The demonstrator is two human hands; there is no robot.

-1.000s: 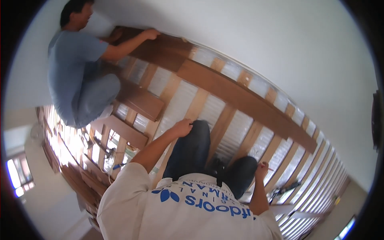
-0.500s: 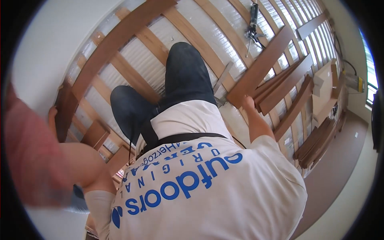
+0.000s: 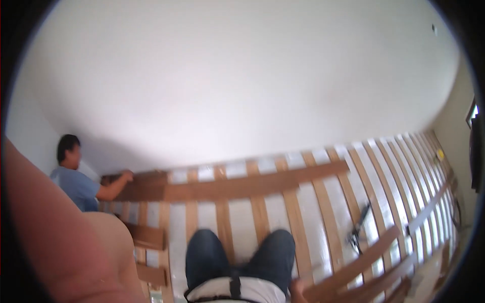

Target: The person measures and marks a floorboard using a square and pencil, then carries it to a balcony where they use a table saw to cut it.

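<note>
At the lower edge, my right hand point(image 3: 298, 291) is closed on the near end of a brown floorboard point(image 3: 353, 269), which slants away to the right. The picture is soft there, so single fingers hardly show. My bare left arm point(image 3: 60, 242) is raised, bent and very close at the left; its hand lies outside the picture. Beyond the floorboard, a black caulking gun point(image 3: 357, 230) rests on the battens. More loose boards point(image 3: 379, 287) lie beside the held one, toward the lower right.
Brown boards point(image 3: 232, 186) lie along the white wall point(image 3: 242, 76). A co-worker point(image 3: 76, 184) in blue crouches at their left end, a hand on them. Wooden battens point(image 3: 222, 217) cross the silvery sheeting. Short board pieces point(image 3: 147, 236) lie at left; a pale strip point(image 3: 429, 209) at right.
My view has tilted up from my body to the wall, bringing the co-worker into sight. My right hand stays at the floorboard's end; my left arm remains raised.
</note>
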